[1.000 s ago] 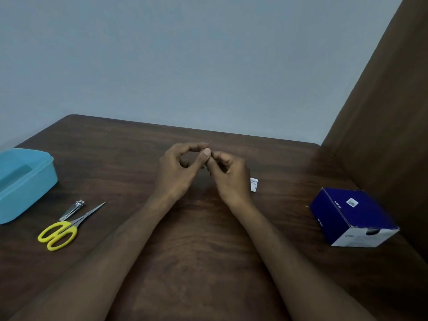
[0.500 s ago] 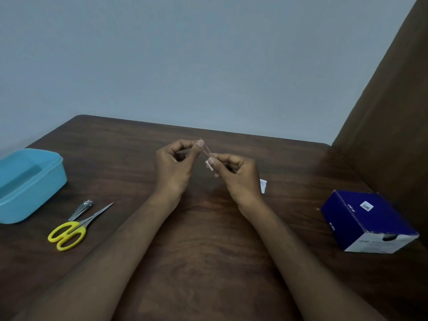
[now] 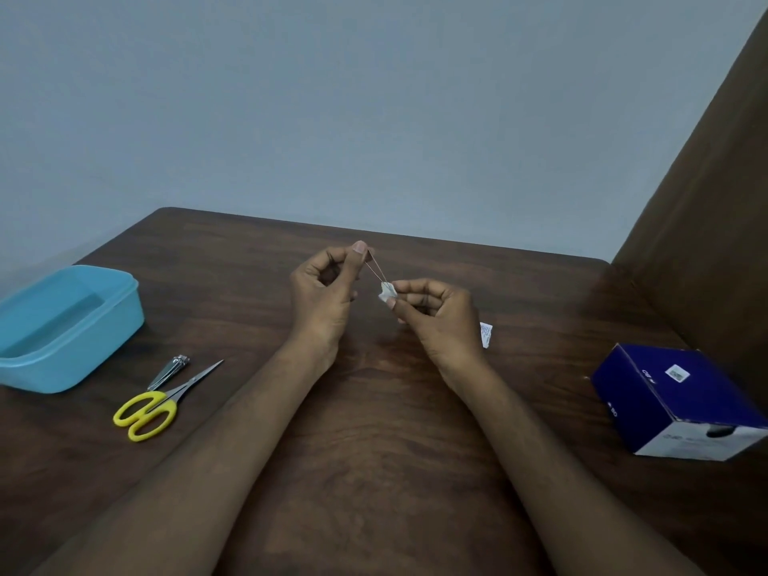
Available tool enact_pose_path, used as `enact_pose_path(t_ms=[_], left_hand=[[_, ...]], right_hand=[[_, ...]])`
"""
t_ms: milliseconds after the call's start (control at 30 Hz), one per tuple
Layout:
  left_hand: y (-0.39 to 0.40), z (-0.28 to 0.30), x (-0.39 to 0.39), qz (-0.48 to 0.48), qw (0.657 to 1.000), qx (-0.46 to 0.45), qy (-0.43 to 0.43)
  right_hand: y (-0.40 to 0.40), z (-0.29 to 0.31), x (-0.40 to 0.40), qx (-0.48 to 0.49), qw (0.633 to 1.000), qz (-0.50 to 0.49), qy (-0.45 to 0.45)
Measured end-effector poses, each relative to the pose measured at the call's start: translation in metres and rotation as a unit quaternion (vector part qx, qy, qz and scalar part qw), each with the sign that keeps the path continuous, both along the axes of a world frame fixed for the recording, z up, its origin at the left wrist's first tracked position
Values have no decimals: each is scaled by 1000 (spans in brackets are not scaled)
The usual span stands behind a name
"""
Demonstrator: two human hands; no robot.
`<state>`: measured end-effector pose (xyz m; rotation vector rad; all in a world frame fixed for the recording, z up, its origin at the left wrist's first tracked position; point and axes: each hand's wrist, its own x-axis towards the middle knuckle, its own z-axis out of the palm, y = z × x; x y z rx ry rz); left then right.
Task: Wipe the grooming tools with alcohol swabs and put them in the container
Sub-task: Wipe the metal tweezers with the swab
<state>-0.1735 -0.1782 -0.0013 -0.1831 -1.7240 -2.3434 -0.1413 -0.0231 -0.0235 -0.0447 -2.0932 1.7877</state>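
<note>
So the hands have pulled apart since a second ago, when they were bunched together, and now the thin tweezers [image 3: 376, 267] show between them. The left hand [image 3: 322, 299] pinches the upper end between thumb and forefinger, while the right hand [image 3: 436, 315] pinches a small white swab [image 3: 386, 291] around the lower tip. All of that is held up over the middle of the dark wooden table [image 3: 374, 451].

A torn wrapper [image 3: 485, 334] lies just behind the right wrist. Off to the left, the nail clipper [image 3: 169, 371] sits just beside the yellow-handled scissors [image 3: 160, 403], with the blue container [image 3: 66, 326] near them. A dark blue box [image 3: 677, 399] sits far right.
</note>
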Motion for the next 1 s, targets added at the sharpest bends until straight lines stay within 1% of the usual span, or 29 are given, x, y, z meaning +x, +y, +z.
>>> enact_pose_path(t_ms=[67, 167, 233, 300, 367, 433, 600, 700, 767, 833, 933, 1000], left_hand=[[0, 0, 2, -13, 1000, -3, 4], [2, 0, 4, -9, 999, -43, 29], [2, 1, 3, 0, 999, -34, 29], [0, 2, 1, -8, 1000, -8, 3], [-2, 4, 0, -37, 999, 13, -32], [-1, 6, 2, -65, 996, 20, -54], [2, 5, 8, -113, 990, -63, -58], [3, 4, 9, -121, 989, -61, -60], [1, 3, 6, -111, 991, -52, -53], [-2, 2, 3, -97, 994, -32, -47], [-5, 1, 0, -76, 997, -3, -35], [-4, -1, -2, -61, 998, 8, -25]], right_hand=[[0, 1, 1, 4, 999, -36, 4], [2, 1, 1, 37, 997, -63, 31], [0, 1, 1, 78, 995, -26, 63], [-4, 2, 4, 104, 991, 32, 82], [-6, 4, 7, 118, 987, 43, 95], [-5, 7, 7, 125, 986, 17, 110], [-4, 6, 7, 137, 981, -67, 121], [-2, 5, 5, 113, 983, -103, 103], [0, 4, 4, 70, 989, -106, 76], [-1, 5, 4, 3, 995, -79, 53], [-4, 9, 7, -88, 995, -4, 51], [-7, 8, 9, -105, 992, 44, 45]])
